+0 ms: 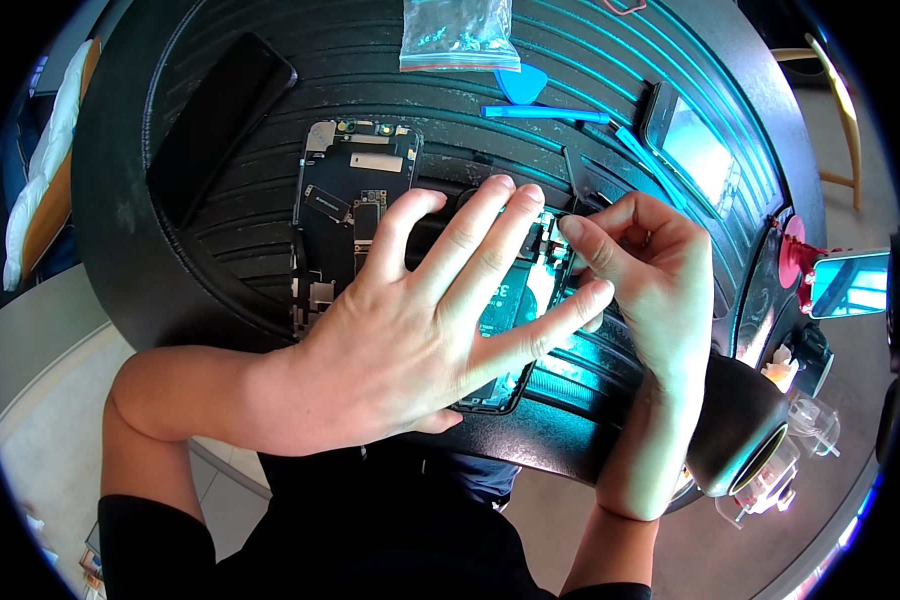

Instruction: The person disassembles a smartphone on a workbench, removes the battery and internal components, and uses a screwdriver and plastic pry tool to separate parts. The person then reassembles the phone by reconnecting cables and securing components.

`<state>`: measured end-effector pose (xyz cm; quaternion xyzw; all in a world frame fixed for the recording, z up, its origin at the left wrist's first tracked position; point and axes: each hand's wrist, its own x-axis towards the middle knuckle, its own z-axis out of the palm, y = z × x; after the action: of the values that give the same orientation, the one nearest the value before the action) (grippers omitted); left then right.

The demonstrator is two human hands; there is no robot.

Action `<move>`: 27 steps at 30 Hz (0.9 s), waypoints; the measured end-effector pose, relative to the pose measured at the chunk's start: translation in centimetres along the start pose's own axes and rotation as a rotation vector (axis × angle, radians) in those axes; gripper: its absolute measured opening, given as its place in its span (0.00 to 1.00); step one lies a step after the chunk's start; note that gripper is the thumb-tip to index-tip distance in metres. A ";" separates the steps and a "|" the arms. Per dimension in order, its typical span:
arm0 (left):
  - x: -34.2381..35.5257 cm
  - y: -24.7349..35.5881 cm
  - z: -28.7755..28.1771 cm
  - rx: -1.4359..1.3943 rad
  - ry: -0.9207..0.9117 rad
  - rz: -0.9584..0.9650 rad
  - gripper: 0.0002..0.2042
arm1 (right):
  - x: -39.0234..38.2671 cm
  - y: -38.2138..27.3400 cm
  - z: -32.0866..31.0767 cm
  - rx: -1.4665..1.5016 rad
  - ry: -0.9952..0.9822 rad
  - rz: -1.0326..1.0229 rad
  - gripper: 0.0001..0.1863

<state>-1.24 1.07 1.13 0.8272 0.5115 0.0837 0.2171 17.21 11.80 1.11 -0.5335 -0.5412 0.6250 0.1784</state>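
An opened phone body point(519, 385) lies in front of me, its dark battery point(507, 300) and small metal parts showing. My left hand point(400, 330) stretches over it with fingers spread, covering much of its left side. At the phone's upper right edge, my right hand point(655, 270) has thumb and fingers pinched together; whatever is between the fingertips is too small or hidden. Left of the body lies a separate phone panel point(330, 235) with a small circuit board point(368, 215) on it. My left hand and wrist hide its lower right part.
Behind my hands are a clear zip bag point(457, 35), a blue triangular pick point(521, 84), and blue pry tools point(545, 113). A phone point(692, 145) lies at the right, a dark slab point(215, 130) at the left. A black cylinder point(740, 425) stands near the table's right edge.
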 end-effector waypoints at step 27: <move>-8.5 4.9 3.6 -0.285 0.192 0.518 0.10 | 4.0 -0.3 3.9 -0.729 -0.006 -0.950 0.06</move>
<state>0.14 -9.26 0.81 0.8795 0.2852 0.2850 0.2529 12.27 13.18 -1.13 -0.2581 -0.9005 0.2526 0.2423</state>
